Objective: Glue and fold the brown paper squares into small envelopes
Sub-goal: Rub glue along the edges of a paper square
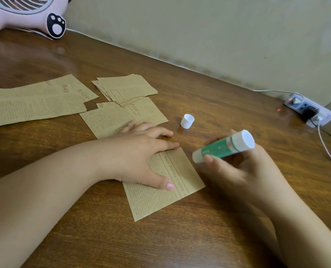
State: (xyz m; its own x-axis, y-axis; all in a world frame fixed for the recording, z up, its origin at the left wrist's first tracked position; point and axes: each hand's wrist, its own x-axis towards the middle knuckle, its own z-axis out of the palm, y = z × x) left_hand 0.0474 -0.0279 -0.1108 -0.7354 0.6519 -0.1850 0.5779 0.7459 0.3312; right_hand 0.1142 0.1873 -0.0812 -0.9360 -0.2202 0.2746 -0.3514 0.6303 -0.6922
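Note:
A brown printed paper square (182, 176) lies flat on the wooden table (209, 238) in front of me. My left hand (139, 153) presses on its left part with straight, spread fingers. My right hand (244, 171) grips a green and white glue stick (223, 146), uncapped, tilted just above the table to the right of the square. The stick's white cap (187, 121) stands alone on the table behind it. A fanned stack of paper squares (126, 88) lies farther back.
Larger brown printed sheets (35, 102) lie at the left, and another sheet (114, 117) lies behind my left hand. A pink fan (25, 14) stands at the back left. A power strip (311, 111) with cables sits at the right by the wall.

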